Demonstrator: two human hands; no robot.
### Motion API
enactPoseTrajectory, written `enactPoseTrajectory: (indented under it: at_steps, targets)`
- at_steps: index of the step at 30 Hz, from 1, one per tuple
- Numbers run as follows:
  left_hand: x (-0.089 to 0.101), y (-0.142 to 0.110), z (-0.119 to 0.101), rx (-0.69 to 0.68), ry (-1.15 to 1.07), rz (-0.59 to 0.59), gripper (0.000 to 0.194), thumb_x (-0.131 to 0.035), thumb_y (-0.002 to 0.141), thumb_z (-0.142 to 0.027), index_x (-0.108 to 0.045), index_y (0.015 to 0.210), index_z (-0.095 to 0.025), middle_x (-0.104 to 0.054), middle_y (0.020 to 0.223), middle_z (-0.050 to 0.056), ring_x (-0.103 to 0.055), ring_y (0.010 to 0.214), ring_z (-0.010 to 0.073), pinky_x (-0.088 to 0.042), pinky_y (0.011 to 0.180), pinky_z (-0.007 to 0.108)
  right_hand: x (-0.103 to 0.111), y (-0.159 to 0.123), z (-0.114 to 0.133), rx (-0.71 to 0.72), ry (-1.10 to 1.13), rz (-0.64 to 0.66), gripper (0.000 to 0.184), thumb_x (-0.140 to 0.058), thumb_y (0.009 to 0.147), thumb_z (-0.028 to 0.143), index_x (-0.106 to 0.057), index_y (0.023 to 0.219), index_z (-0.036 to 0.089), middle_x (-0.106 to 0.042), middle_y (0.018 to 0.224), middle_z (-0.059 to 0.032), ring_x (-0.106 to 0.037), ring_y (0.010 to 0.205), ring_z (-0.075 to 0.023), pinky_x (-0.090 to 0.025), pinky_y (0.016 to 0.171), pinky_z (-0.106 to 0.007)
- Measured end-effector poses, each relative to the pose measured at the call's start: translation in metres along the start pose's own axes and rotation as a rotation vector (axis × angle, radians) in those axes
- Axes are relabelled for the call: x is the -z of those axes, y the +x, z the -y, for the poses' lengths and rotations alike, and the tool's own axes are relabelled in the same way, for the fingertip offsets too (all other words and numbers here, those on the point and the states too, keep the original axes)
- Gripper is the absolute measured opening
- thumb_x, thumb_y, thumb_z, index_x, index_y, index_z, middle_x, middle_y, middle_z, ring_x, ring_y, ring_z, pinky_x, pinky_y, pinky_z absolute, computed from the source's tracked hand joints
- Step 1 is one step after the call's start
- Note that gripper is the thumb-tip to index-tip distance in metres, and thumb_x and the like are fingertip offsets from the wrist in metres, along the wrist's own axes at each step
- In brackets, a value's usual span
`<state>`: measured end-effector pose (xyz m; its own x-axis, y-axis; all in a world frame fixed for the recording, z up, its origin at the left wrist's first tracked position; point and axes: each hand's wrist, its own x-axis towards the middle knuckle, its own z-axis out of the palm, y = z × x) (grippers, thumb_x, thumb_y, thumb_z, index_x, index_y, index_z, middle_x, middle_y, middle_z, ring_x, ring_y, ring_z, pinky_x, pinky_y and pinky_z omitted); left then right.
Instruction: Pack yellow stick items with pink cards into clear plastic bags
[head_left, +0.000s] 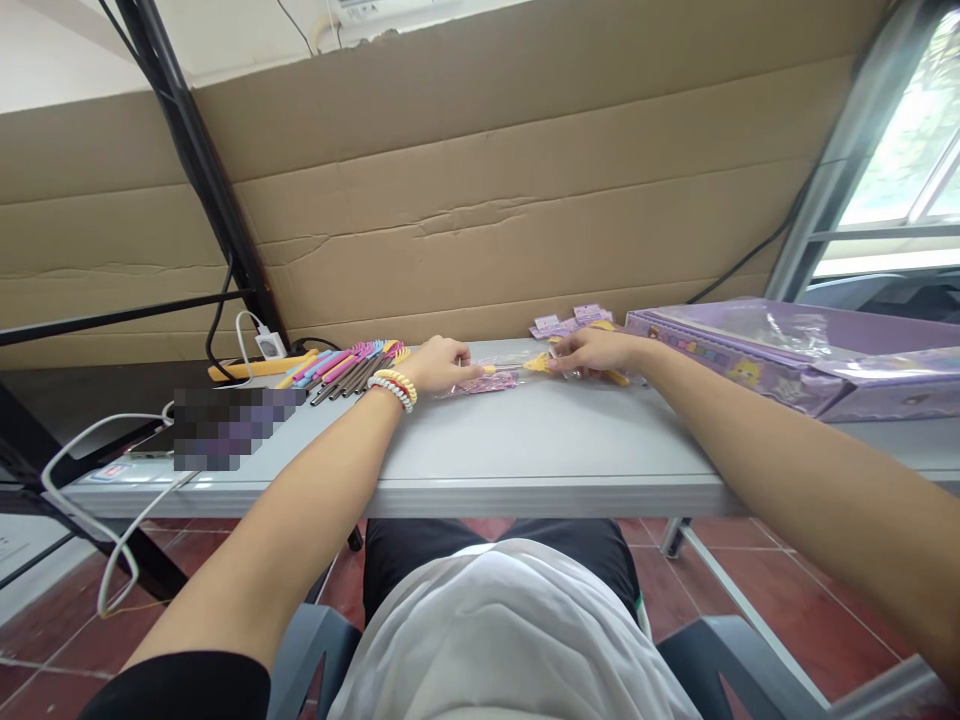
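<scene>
My left hand (444, 366) rests over the left end of a clear plastic packet (517, 362), its fingers closed on the film. Inside or under the film lies a pink printed card (491, 382). A small yellow piece (538, 362) with a thin stem shows between the hands; its exact kind is unclear. My right hand (589, 352) pinches at the right end of this piece and the film. Another yellow piece (616, 377) lies partly under the right hand. Purple printed cards (574, 321) lie just beyond it.
Left of my left hand lie several coloured sticks with coiled tops (349, 368). A yellow bar (259, 368), a white charger (270, 344) and a blurred-out object (232, 425) are farther left. A purple open box (739, 365) stands at right. Cardboard (487, 200) walls the back.
</scene>
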<state>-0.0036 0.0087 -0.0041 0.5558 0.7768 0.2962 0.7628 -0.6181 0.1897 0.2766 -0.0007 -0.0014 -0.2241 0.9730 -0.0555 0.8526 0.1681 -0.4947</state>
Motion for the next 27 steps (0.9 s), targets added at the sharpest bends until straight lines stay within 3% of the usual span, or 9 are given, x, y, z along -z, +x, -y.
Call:
enactPoseTrajectory:
  at_steps: [6, 15, 21, 27]
  targets:
    - [0.001, -0.001, 0.001, 0.006, 0.000, 0.002, 0.046, -0.051, 0.077, -0.064, -0.062, 0.067, -0.020, -0.066, 0.062, 0.002, -0.057, 0.060, 0.0164, -0.036, 0.053, 0.027, 0.001, -0.006, 0.004, 0.032, 0.029, -0.010, 0.041, -0.070, 0.070, 0.056, -0.060, 0.074, 0.017, -0.058, 0.075, -0.0035, -0.049, 0.063, -0.0120, -0.038, 0.055, -0.024]
    - [0.000, 0.000, 0.007, 0.017, 0.025, -0.016, 0.043, -0.050, 0.078, -0.060, -0.063, 0.067, -0.020, -0.066, 0.067, 0.003, -0.058, 0.063, 0.0174, -0.035, 0.054, 0.027, 0.001, 0.008, -0.011, 0.143, 0.221, -0.022, 0.035, -0.067, 0.076, 0.046, -0.052, 0.062, 0.018, -0.059, 0.071, -0.0035, -0.052, 0.067, -0.0126, -0.039, 0.057, -0.022]
    - [0.000, 0.001, 0.009, 0.013, 0.027, -0.018, 0.042, -0.050, 0.077, -0.059, -0.062, 0.067, -0.020, -0.065, 0.066, 0.003, -0.057, 0.063, 0.0174, -0.036, 0.054, 0.027, 0.003, 0.013, -0.015, 0.032, 0.107, -0.148, 0.028, -0.067, 0.078, 0.042, -0.059, 0.065, 0.018, -0.063, 0.069, -0.0027, -0.056, 0.064, -0.0129, -0.040, 0.055, -0.022]
    - [0.000, 0.001, 0.007, 0.015, 0.035, -0.007, 0.046, -0.049, 0.077, -0.062, -0.062, 0.067, -0.020, -0.065, 0.066, 0.003, -0.057, 0.063, 0.0174, -0.036, 0.055, 0.028, 0.004, 0.016, -0.014, -0.048, -0.147, -0.243, 0.023, -0.061, 0.081, 0.036, -0.062, 0.069, 0.017, -0.062, 0.060, -0.0029, -0.054, 0.056, -0.0132, -0.037, 0.053, -0.024]
